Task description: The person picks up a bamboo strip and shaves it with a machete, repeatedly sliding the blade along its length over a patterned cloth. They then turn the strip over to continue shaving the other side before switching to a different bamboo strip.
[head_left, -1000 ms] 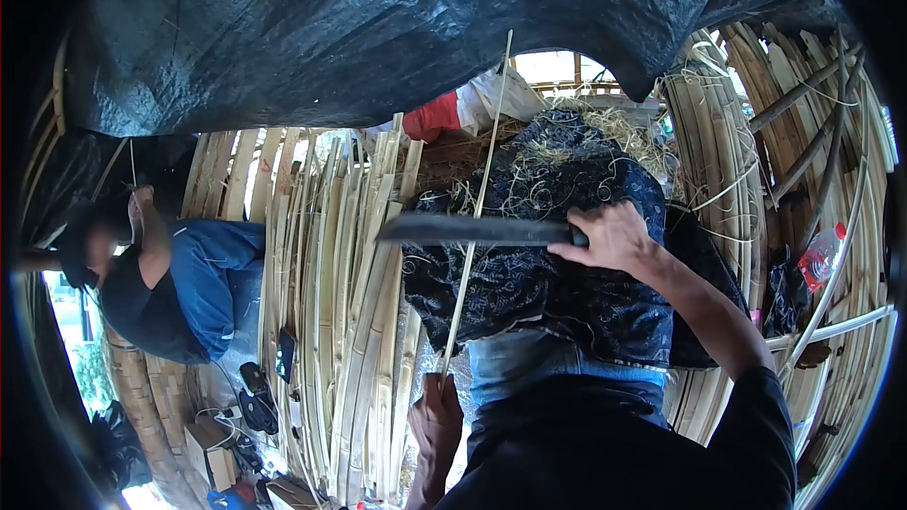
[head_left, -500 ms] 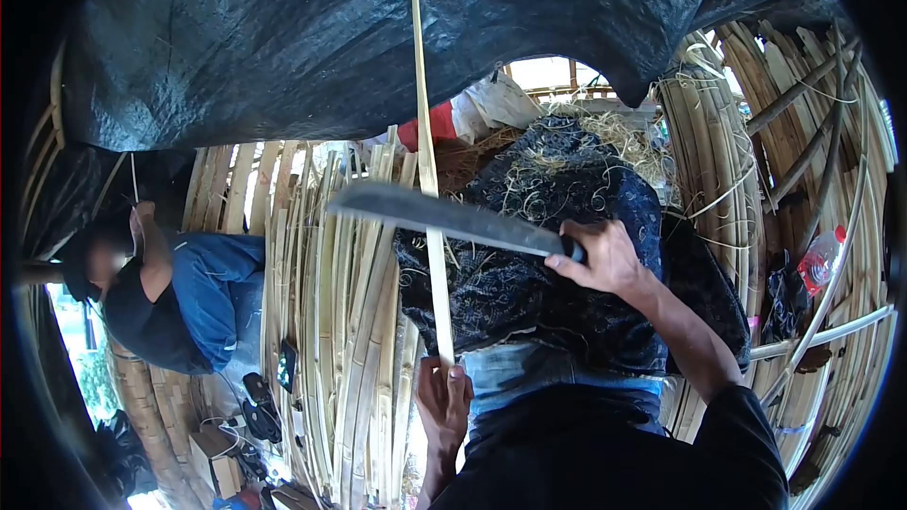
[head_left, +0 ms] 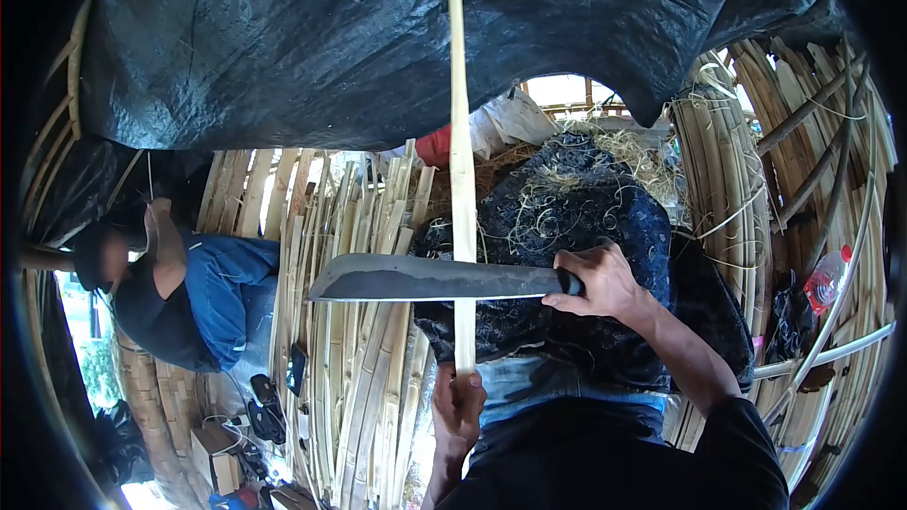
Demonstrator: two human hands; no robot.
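Observation:
My right hand (head_left: 602,280) is wrapped round the black handle of a broad machete (head_left: 425,279), its blade lying level and pointing left. The blade crosses over a long pale bamboo strip (head_left: 461,161); whether they touch I cannot tell. Low in the view, my left hand (head_left: 459,408) grips the near end of the strip, which runs upright to the top edge. A dark patterned cloth (head_left: 605,217) with curly shavings on it covers my lap.
Split bamboo slats (head_left: 354,349) stand at the left, with more bamboo (head_left: 723,170) on the right. A co-worker (head_left: 179,293) sits at far left with raised hands. A plastic bottle (head_left: 828,280) lies at right. Black sheeting (head_left: 312,47) hangs above.
The machete has turned from a slant to nearly level, with its blade lower across the strip. The strip is more upright, and the whole view has shifted slightly.

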